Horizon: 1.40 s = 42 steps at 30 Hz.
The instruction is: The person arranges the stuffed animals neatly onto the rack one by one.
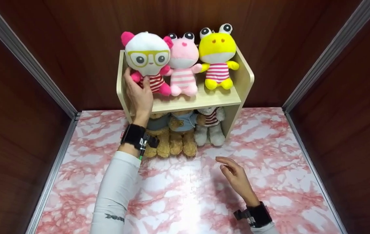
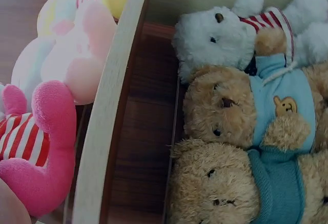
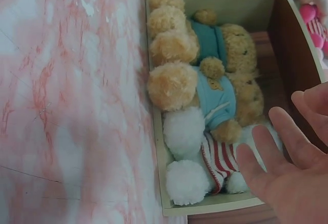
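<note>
My left hand (image 1: 140, 96) grips a white-headed plush toy (image 1: 148, 48) with yellow glasses and pink ears, at the left end of the top shelf. The thumb lies across its red-striped body; the other fingers are partly hidden at its side. Beside it sits a pink frog plush (image 1: 183, 53), then a yellow frog plush (image 1: 218, 47) in a pink-striped top. My right hand (image 1: 235, 177) hangs over the floor in front of the shelf, holding nothing, its fingers loosely bent and spread in the right wrist view.
The small wooden shelf (image 1: 204, 101) stands against a dark wood wall. On its lower level sit two brown teddy bears (image 2: 218, 106) in blue and teal tops and a white bear (image 2: 215, 39) in red stripes. Pink marbled flooring (image 1: 171, 188) lies in front, with wood panels (image 1: 344, 81) either side.
</note>
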Tool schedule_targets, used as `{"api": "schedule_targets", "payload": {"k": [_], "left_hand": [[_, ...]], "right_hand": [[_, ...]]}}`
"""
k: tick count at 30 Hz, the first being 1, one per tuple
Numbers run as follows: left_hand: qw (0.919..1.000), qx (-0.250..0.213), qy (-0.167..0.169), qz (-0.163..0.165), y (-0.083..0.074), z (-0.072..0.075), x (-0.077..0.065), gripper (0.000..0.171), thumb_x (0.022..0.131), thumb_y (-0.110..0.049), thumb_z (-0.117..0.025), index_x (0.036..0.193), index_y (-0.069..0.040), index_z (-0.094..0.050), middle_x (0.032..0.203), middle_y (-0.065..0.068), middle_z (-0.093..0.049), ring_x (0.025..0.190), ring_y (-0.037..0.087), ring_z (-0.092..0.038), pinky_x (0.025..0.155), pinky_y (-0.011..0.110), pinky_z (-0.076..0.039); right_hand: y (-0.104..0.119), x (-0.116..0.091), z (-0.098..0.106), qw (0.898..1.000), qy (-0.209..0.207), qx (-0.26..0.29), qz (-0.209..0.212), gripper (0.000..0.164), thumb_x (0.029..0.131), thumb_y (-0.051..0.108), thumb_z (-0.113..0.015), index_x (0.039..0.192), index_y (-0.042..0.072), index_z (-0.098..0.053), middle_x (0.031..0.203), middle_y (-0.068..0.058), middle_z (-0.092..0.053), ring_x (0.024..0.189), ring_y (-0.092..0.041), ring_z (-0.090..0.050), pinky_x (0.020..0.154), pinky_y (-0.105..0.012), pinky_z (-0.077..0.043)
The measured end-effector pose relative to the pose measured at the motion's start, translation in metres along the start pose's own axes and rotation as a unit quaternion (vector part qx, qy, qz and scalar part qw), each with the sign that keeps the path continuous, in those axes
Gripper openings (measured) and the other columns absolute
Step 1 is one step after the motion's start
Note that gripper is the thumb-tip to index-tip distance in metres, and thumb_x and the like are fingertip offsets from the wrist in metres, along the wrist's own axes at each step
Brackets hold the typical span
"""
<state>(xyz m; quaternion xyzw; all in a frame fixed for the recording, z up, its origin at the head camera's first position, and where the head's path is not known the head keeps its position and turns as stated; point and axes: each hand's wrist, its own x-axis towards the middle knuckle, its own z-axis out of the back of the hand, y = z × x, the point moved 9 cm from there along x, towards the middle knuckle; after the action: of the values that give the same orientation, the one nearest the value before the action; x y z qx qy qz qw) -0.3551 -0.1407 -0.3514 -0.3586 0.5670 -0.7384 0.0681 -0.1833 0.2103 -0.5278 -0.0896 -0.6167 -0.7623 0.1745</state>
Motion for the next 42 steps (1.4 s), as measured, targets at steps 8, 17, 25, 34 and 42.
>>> {"api": "schedule_targets", "payload": {"k": [8,17,25,34,42], "left_hand": [[0.9988,0.033,0.009,0.035,0.015,-0.003,-0.001,0.067,0.103,-0.015,-0.062,0.161,-0.007,-0.028,0.161,0.016,-0.039,0.146,0.030,-0.042,0.120,0.031,-0.031],[0.9783,0.097,-0.004,-0.183,-0.007,-0.009,-0.031,0.065,0.097,0.002,-0.063,0.157,-0.006,-0.041,0.165,0.033,-0.008,0.156,0.041,-0.011,0.126,0.042,-0.018],[0.9374,0.207,0.035,-0.278,-0.003,-0.024,-0.055,0.045,0.102,-0.019,-0.059,0.146,-0.012,-0.060,0.163,0.019,-0.035,0.154,0.046,-0.018,0.124,0.065,-0.005],[0.8956,0.303,0.078,-0.316,0.008,-0.038,-0.068,0.054,0.104,-0.040,-0.053,0.148,-0.007,-0.051,0.166,0.012,-0.034,0.156,0.037,-0.021,0.121,0.068,-0.012],[0.8721,0.377,0.119,-0.289,0.015,-0.045,-0.064,0.067,0.107,-0.049,-0.044,0.160,-0.008,-0.036,0.170,0.014,-0.022,0.157,0.039,-0.014,0.122,0.068,-0.007]], "right_hand": [[-0.016,0.000,0.000,1.000,-0.009,-0.021,-0.007,0.027,0.098,-0.013,-0.058,0.123,-0.012,-0.068,0.130,-0.028,-0.065,0.122,-0.032,-0.062,0.104,-0.022,-0.048],[0.040,0.058,-0.010,0.979,0.000,-0.143,0.142,0.037,0.095,-0.006,-0.068,0.132,-0.001,-0.067,0.133,-0.018,-0.067,0.122,-0.034,-0.062,0.111,-0.024,-0.043],[0.126,0.131,-0.038,0.912,-0.031,-0.272,0.304,0.045,0.092,-0.001,-0.071,0.136,-0.002,-0.062,0.141,-0.023,-0.058,0.132,-0.042,-0.054,0.113,-0.053,-0.042],[0.123,0.201,-0.085,0.823,0.015,-0.512,0.244,0.048,0.109,0.039,-0.050,0.151,0.016,-0.055,0.162,-0.011,-0.042,0.150,-0.039,-0.033,0.115,-0.065,-0.032],[0.101,0.218,-0.083,0.828,0.025,-0.534,0.170,0.054,0.110,0.047,-0.042,0.154,0.018,-0.050,0.168,-0.006,-0.031,0.153,-0.039,-0.026,0.120,-0.066,-0.021]]}}
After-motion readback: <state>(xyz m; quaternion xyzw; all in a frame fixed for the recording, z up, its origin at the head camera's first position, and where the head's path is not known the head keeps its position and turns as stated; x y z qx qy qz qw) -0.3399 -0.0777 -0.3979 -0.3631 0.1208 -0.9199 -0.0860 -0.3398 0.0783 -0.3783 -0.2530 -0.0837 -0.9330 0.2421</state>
